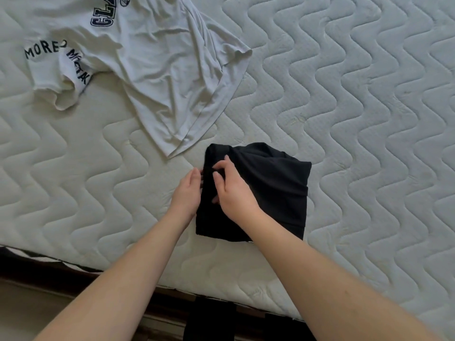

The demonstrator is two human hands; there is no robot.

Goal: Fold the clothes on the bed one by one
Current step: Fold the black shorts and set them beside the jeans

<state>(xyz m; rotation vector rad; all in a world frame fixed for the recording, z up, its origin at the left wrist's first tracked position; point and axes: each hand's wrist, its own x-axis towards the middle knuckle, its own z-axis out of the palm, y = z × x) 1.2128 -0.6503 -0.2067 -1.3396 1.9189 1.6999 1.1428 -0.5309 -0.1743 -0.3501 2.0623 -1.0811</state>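
Two hands on one black garment, folded small near the mattress edge. Left hand braces its side, fingers straight; right hand pinches the top layer, probably tidying. White printed T-shirt waits unfolded nearby.

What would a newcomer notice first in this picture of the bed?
First, the black garment, folded small near the mattress's front edge, with the left hand at its left side and the right hand pinching its cloth. Next, the white printed T-shirt, lying rumpled at the upper left.
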